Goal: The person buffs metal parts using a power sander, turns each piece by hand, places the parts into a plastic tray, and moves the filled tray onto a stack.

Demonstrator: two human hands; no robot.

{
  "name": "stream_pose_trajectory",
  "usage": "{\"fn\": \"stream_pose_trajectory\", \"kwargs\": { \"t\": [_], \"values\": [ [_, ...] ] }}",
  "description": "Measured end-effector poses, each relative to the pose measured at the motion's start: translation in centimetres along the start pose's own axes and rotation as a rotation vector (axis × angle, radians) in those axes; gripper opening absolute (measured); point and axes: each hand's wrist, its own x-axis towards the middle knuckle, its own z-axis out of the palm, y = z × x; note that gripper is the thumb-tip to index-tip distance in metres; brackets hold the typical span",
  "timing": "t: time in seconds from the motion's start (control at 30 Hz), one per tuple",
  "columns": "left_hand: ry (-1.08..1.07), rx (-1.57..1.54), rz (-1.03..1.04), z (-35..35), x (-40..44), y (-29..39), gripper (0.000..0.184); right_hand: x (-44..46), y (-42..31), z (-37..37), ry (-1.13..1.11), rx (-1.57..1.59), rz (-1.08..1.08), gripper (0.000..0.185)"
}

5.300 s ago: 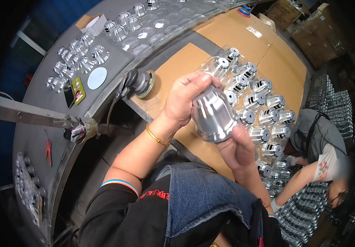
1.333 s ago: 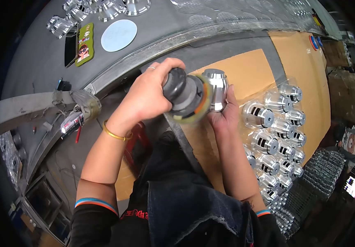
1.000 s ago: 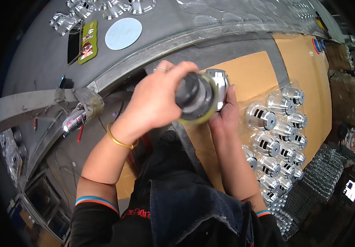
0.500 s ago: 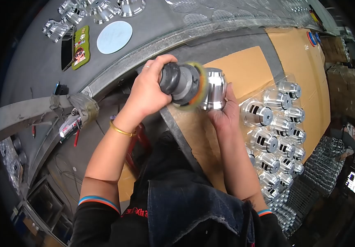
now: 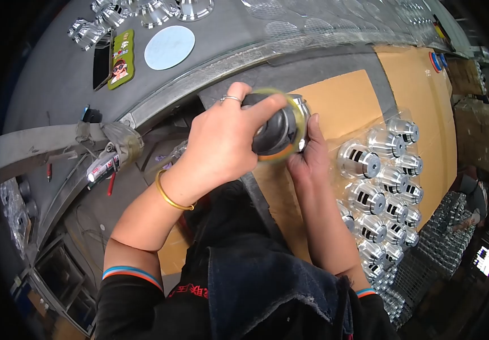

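Note:
My left hand is closed around a black hand-held disc sander. Its round pad, with a yellow and orange edge, looks blurred. A shiny metal cup-shaped part is gripped in my right hand, thumb along its side. The pad lies against or directly in front of the part and covers most of it, so I cannot tell the exact contact. Right of my right hand, several similar metal parts with dark slots sit in a clear plastic tray.
Cardboard sheets cover the surface beyond my hands. Across the metal rail lie a phone, a green cartoon-printed item, a pale round disc and more metal parts. Stacked cartons stand far right.
My left hand has rolled over and moved right with the sander, so its pad now overlaps the metal part more. My right hand keeps its grip, nearly in place. The view has shifted slightly.

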Motion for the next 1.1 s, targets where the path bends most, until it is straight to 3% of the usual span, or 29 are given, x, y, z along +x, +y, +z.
{"fn": "stream_pose_trajectory", "kwargs": {
  "t": [0.27,0.47,0.6,0.67,0.9,1.1],
  "values": [
    [0.090,-0.206,-0.046,3.4,0.2,-3.0,0.062,0.9,-2.5,-1.7,0.062,0.257,0.086,0.037],
    [0.096,-0.310,-0.120,3.3,-0.2,-4.5,0.063,0.9,-1.9,-1.0,0.137,0.151,0.048,0.036],
    [-0.011,-0.220,-0.110,1.6,-0.4,-2.4,0.063,0.9,-1.6,-0.5,0.111,0.066,-0.012,0.039],
    [-0.018,0.020,0.021,1.4,-0.7,-1.9,0.063,0.4,-1.7,-0.1,0.080,0.047,-0.020,0.039],
    [0.084,-0.069,-0.010,1.6,-0.8,-1.8,0.061,0.1,-1.5,-0.4,0.057,-0.025,-0.060,0.037],
    [-0.001,0.028,0.103,0.5,0.1,-0.1,0.065,0.0,-1.3,0.3,0.018,-0.082,-0.034,0.039]
  ]
}}
